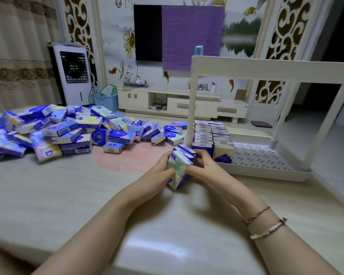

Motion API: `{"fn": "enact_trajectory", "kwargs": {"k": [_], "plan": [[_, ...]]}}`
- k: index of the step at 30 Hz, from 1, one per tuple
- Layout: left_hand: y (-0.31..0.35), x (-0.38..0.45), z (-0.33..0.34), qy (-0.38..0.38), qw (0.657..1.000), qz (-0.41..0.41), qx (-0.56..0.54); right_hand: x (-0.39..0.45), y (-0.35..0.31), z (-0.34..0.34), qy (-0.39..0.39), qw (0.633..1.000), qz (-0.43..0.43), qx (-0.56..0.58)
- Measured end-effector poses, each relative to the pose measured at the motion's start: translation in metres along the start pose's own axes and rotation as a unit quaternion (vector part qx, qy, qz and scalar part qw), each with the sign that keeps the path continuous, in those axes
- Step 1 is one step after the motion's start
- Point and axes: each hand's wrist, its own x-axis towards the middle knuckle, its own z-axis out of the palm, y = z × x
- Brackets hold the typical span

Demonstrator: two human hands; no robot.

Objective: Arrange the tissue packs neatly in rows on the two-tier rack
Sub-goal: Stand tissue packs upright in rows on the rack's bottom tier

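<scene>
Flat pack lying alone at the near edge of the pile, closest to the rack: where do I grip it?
Pinch the lone flat pack across its two long sides, coming straight down from above: it lies flat on the table, apart from the heap, its top face clear.

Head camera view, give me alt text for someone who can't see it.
Both hands, left hand and right hand, hold a small bundle of tissue packs beside the white rack, whose lower tier holds two rows. A loose pile lies left.
</scene>
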Motion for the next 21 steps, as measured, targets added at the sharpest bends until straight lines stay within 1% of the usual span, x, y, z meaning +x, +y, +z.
{"fn": "enact_trajectory", "kwargs": {"k": [3,5,7,10,13,15,16,18,21], "plan": [[-0.004,-0.005,-0.001,-0.039,0.998,0.029,-0.034,0.001,0.003,-0.003,0.056,0.996,-0.016,-0.066],[-0.003,-0.007,-0.001,-0.055,0.997,0.046,-0.041,-0.001,0.002,-0.009,0.088,0.993,-0.021,-0.08],[0.001,-0.005,0.0,-0.045,0.994,0.061,-0.075,-0.005,-0.004,-0.018,0.097,0.993,-0.023,-0.058],[0.012,0.004,0.009,0.044,0.99,0.098,-0.092,-0.014,-0.016,-0.039,0.119,0.991,-0.042,0.035],[0.017,0.02,0.017,0.178,0.976,0.113,-0.062,-0.013,-0.02,-0.066,0.187,0.975,-0.059,0.104],[0.021,0.032,0.021,0.259,0.958,0.103,-0.063,-0.01,-0.017,-0.083,0.243,0.96,-0.064,0.125],[0.023,0.04,0.022,0.286,0.952,0.088,-0.072,-0.009,-0.016,-0.091,0.268,0.953,-0.067,0.122],[0.023,0.06,0.023,0.307,0.946,0.049,-0.087,-0.006,-0.013,-0.107,0.303,0.945,-0.083,0.095],[0.015,0.093,0.029,0.28,0.949,-0.015,-0.144,0.006,-0.009,-0.134,0.327,0.939,-0.088,0.052]]}}
